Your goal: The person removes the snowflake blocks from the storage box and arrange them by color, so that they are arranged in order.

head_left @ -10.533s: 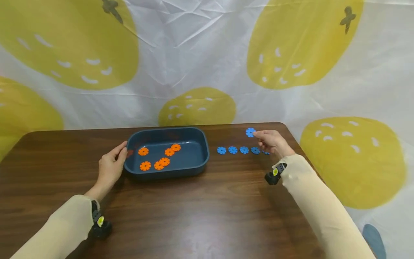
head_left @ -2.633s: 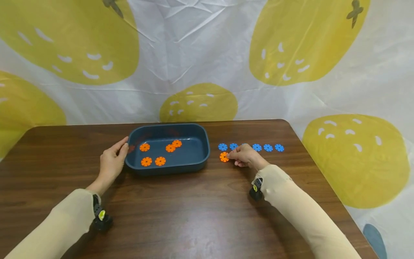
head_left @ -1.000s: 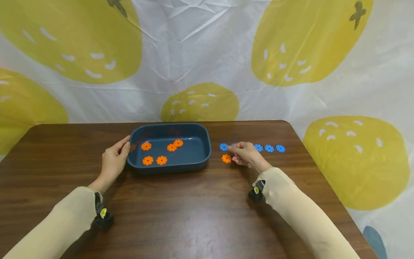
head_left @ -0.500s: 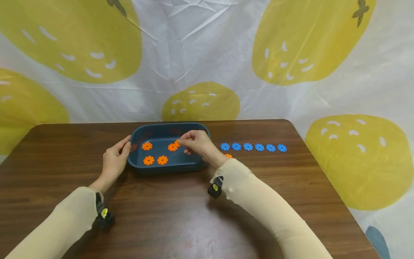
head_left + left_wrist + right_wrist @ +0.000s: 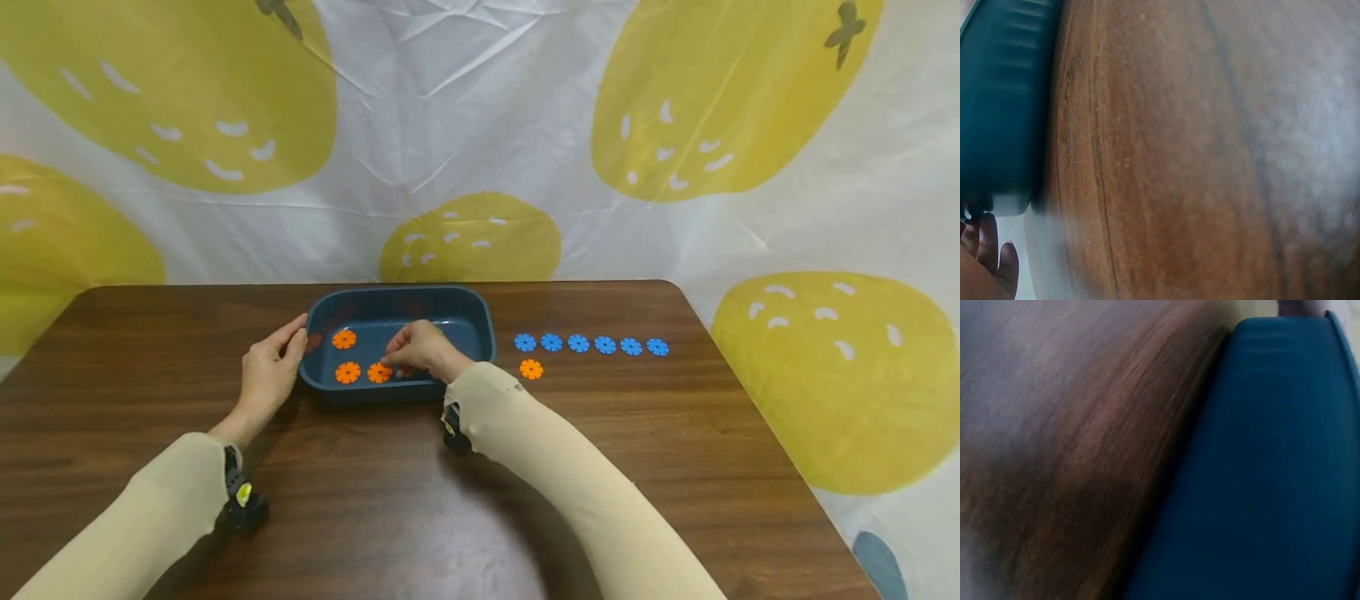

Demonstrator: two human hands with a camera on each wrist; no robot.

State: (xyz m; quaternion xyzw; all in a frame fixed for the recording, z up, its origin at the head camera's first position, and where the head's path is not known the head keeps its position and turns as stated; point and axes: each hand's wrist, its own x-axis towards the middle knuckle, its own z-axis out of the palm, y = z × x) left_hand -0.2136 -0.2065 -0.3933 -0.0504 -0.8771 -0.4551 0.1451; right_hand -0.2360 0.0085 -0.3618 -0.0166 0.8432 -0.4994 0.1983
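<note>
In the head view, my left hand [image 5: 270, 371] holds the left end of the dark blue tray [image 5: 397, 389], thumb and fingers at its rim. My right hand [image 5: 423, 348] reaches into the tray with curled fingers. Its thumb and fingertips pinch at the right edge of a flat orange notched disc [image 5: 379, 372]. Two more orange discs lie left of it, one near the front wall [image 5: 347, 372] and one further back [image 5: 344, 339]. Any discs behind the right hand are hidden. The wrist views show mostly the tray's outer wall [image 5: 1000, 112] and wood, not the right fingers.
Right of the tray, several blue notched discs [image 5: 578, 343] form a straight row on the brown wooden table [image 5: 360, 500]. One orange disc [image 5: 531, 369] lies below the row's left end. A fruit-patterned curtain [image 5: 465, 125] hangs behind the table.
My right hand has left the orange disc put below the blue row, moved left into the tray, then shifted forward-left to another orange disc. Earlier it placed the last blue one. The left hand stays.
</note>
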